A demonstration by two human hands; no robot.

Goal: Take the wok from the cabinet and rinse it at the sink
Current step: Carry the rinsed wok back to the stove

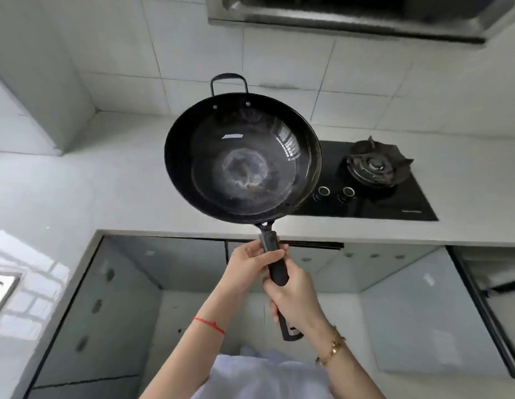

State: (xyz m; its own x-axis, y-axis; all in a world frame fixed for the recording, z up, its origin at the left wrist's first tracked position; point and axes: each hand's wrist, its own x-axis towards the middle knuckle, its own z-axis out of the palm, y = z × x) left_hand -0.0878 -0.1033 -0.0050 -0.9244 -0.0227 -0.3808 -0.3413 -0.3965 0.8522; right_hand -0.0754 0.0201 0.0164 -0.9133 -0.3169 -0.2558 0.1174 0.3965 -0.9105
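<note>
White cloth (262, 375) lay nearest to me, under my 2 arms. My right hand (293, 300) was wrapped around the middle of the long black handle (278, 272), and my left hand (250, 263) pinched it higher, near the bowl. The wok (242, 156) was held up in the air, above the counter edge (394, 234). Behind it I saw the hob (394, 203) with 1 burner (376, 167) and 2 knobs (335, 192).

White tiled wall (279, 53), pale countertop (106, 182), black gas hob (394, 197), range hood (351, 18), glossy grey cabinet doors (423, 312)
</note>
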